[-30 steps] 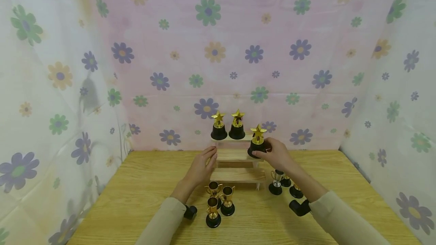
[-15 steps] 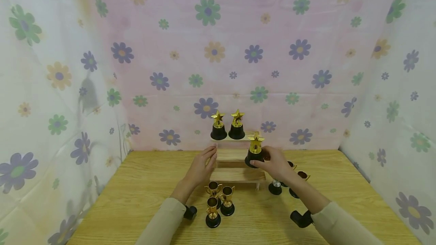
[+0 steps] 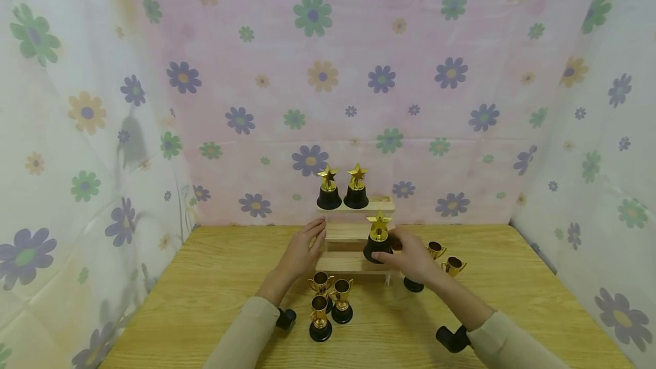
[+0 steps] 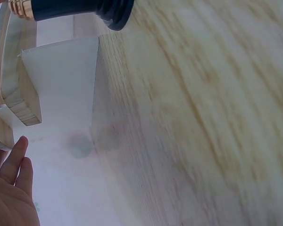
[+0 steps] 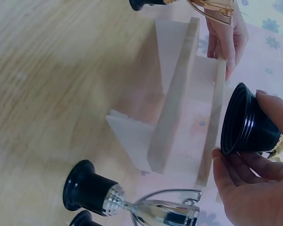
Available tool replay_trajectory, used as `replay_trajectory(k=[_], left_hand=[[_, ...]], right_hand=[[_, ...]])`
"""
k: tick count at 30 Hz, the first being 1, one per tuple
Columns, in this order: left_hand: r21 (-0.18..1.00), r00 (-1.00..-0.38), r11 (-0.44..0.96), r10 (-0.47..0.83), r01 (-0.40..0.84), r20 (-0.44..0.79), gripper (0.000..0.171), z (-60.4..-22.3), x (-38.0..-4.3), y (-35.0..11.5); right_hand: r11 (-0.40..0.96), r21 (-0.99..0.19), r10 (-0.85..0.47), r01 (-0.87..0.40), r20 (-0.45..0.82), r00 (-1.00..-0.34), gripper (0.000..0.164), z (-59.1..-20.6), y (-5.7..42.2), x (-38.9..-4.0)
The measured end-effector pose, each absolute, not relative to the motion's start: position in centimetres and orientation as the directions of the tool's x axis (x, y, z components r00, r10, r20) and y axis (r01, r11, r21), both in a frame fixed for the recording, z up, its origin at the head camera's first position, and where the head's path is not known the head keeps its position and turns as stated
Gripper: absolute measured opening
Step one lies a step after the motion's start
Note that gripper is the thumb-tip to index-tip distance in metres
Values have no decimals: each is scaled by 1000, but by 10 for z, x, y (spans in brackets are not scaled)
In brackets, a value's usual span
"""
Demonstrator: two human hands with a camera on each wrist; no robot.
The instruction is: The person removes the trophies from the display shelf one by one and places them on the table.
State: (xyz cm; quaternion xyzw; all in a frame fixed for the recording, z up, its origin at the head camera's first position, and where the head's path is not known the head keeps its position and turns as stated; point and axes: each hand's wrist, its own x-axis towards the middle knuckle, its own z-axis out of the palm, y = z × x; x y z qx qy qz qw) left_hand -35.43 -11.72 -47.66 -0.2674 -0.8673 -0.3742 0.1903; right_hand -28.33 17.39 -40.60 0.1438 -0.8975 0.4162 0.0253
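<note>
My right hand (image 3: 412,258) grips a star trophy (image 3: 378,245) by its black base. It is upright, in front of the right part of the three-step wooden shelf (image 3: 348,262). In the right wrist view, thumb and fingers hold the base (image 5: 247,123), its hollow underside showing, apart from the boards. My left hand (image 3: 302,249) rests with fairly straight fingers at the shelf's left side; its fingers (image 4: 18,162) reach the board ends in the left wrist view. Two more star trophies (image 3: 329,191) stand side by side on the top step.
Several gold cup trophies (image 3: 341,302) cluster on the table in front of the shelf's left part. To the right stand more gold cups (image 3: 453,267) and a silver cup (image 5: 167,212), partly behind my right arm. Flowered cloth (image 3: 312,73) encloses the wooden table (image 3: 230,278).
My right hand has lowered the star trophy from near the top step toward the lowest step, drifting slightly left. The left hand has stayed at the shelf's side.
</note>
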Motion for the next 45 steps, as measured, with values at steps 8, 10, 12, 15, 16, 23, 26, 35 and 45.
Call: replay_trajectory(k=[8, 10, 12, 15, 16, 23, 26, 35, 45], left_hand=[[552, -791, 579, 326, 600, 518, 43, -475, -354, -117], [548, -788, 579, 327, 604, 523, 43, -475, -354, -117], [542, -783, 580, 326, 608, 529, 43, -475, -355, -117], [536, -778, 581, 324, 613, 538, 43, -476, -355, -117], [536, -776, 578, 325, 615, 540, 43, -476, -354, -118], [564, -801, 580, 322, 588, 504, 44, -476, -355, -118], [569, -809, 584, 319, 578, 494, 44, -476, -355, -118], [551, -792, 583, 321, 597, 518, 45, -476, -354, -117], [531, -775, 582, 327, 616, 541, 43, -478, -355, -118]], right_hand=[[605, -750, -232, -269, 158, -960, 53, -413, 169, -277], [607, -751, -228, -260, 150, -962, 56, -415, 168, -276], [605, -754, -228, -256, 144, -963, 60, -417, 167, -274], [598, -761, -230, -252, 139, -963, 64, -419, 167, -273], [596, -763, -229, -251, 137, -964, 66, -419, 167, -272], [604, -761, -222, -237, 124, -967, 72, -425, 169, -271], [602, -762, -223, -238, 126, -967, 74, -428, 170, -270], [571, -786, -220, -236, 131, -967, 76, -434, 171, -266], [542, -791, -270, -283, 155, -950, 57, -440, 172, -264]])
